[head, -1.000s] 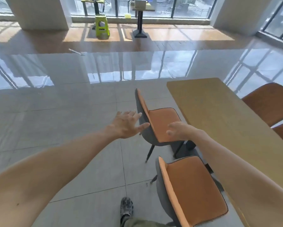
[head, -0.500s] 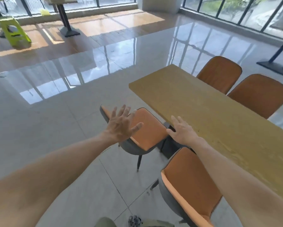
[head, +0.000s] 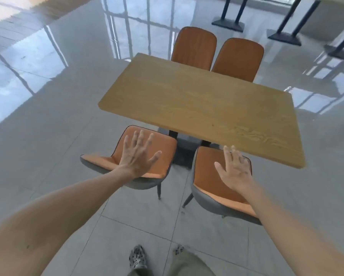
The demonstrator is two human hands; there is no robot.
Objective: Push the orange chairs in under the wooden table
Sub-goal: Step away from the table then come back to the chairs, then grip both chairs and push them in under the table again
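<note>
A wooden table (head: 199, 104) stands in front of me on a dark pedestal. Two orange chairs with grey shells stand at its near side, backs toward me and seats only slightly under the top. My left hand (head: 138, 156) hovers with fingers spread over the left near chair (head: 167, 148). Over the right near chair (head: 209, 176) my right hand (head: 233, 170) is spread the same way. Neither hand holds anything, and whether they touch the chairs is unclear. Two more orange chairs, the far left chair (head: 194, 48) and the far right chair (head: 238, 60), sit tucked in at the far side.
Glossy grey floor tiles (head: 47, 136) surround the table. Black table bases (head: 229, 24) stand at the back right. My shoes (head: 138, 257) are on the floor just behind the near chairs.
My view has swung round from the table's side to face it squarely behind the two near chairs. Both hands have stayed spread and now hover over one chair each.
</note>
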